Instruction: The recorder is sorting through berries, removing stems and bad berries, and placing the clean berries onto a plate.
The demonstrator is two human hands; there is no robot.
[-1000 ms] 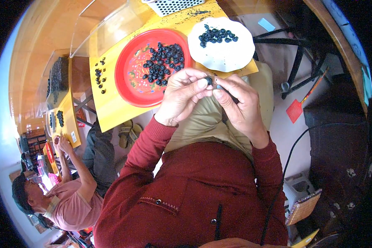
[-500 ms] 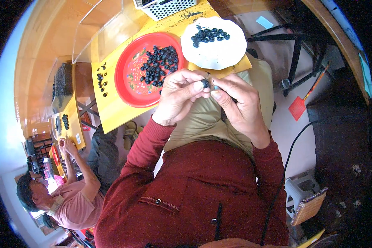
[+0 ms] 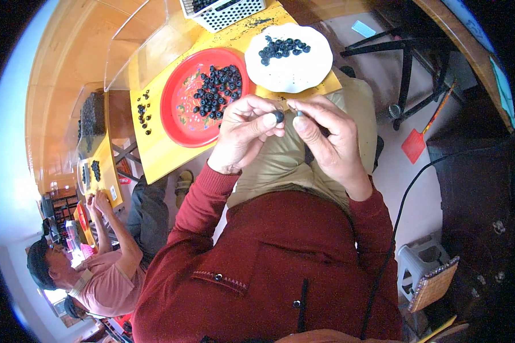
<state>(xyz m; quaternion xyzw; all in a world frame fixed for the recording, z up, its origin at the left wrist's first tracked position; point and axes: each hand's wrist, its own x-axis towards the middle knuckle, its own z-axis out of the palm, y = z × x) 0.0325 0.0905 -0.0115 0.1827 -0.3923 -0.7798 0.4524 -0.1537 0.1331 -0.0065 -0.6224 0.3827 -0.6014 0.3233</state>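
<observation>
In front of my chest, my left hand pinches a dark blueberry-like ball between thumb and fingertips. Just to its right, my right hand is closed in a pinch on a small pale bluish piece, whose kind I cannot make out. A narrow gap lies between the two hands. Beyond my left hand, a red patterned plate holds many similar dark balls. A white scalloped plate beyond my hands carries a smaller group of them.
Both plates stand on a yellow table, with loose dark balls along its left side. A white perforated basket and a clear plastic panel are at the far side. Another person sits at left. A red fly swatter lies right.
My hands have drawn slightly apart, the right fingers moving off the ball in my left hand. At left, the other person's hands are a little lower on their table.
</observation>
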